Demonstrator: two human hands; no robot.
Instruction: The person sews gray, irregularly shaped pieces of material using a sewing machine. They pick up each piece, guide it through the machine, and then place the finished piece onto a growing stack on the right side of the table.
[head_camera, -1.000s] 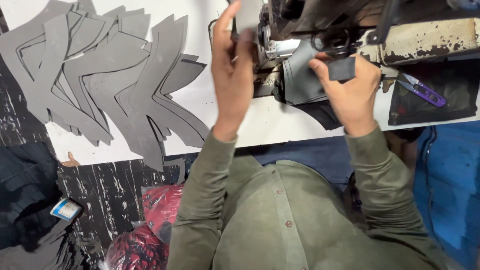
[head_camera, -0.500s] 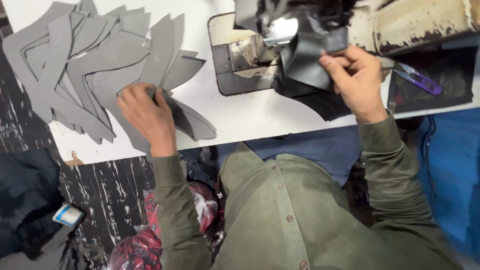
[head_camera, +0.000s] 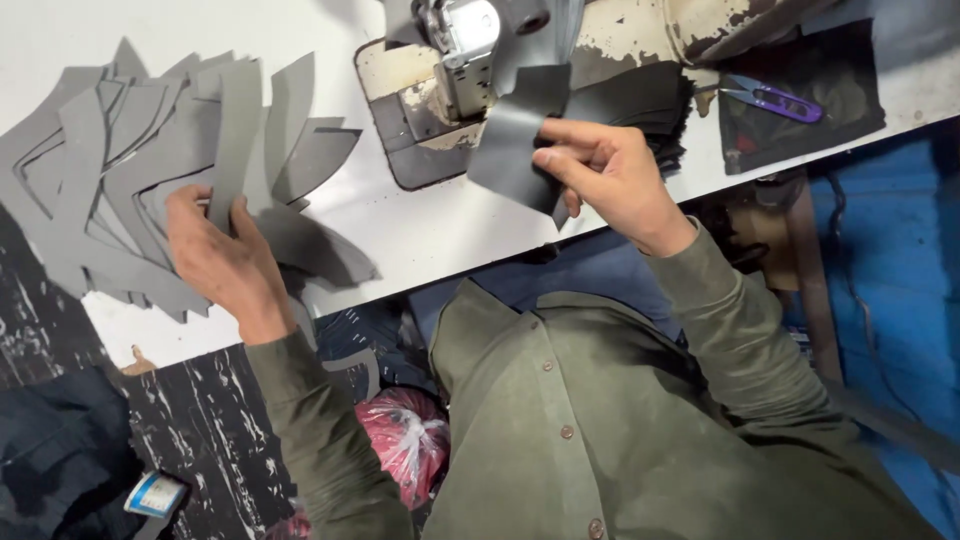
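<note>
Since the earlier frame, the left hand (head_camera: 225, 262) has slid from the middle of the pile out to its near edge, and the right hand (head_camera: 610, 180) has drawn its dark piece a little away from the sewing machine (head_camera: 470, 40).

The left hand is now resting at about 8 o'clock in the view, its fingers (head_camera: 190, 205) curling shut around the lower end of one grey cut strip (head_camera: 235, 125), which is standing up from the fanned pile of grey pieces (head_camera: 110, 190). The strip is running from between the fingers toward 12 o'clock, and the pile is spreading out toward 9 and 10 o'clock over the white bench (head_camera: 430, 225).

The right hand is sitting just right of centre, toward 1 o'clock. Its thumb and fingers are pinching closed on the edge of a dark grey panel (head_camera: 515, 135), which is hanging from the fingertips toward 10 o'clock, just in front of the machine's worn plate. Whether it is touching the plate cannot be told.

At 2 o'clock a small pair of purple-handled snips (head_camera: 770, 97) is lying on a dark mat. At 6 o'clock, below the bench edge, a red plastic bag (head_camera: 405, 445) is showing beside the green sleeve. At 7 o'clock a small rounded label, blue and white (head_camera: 155, 493), is lying on dark cloth.
</note>
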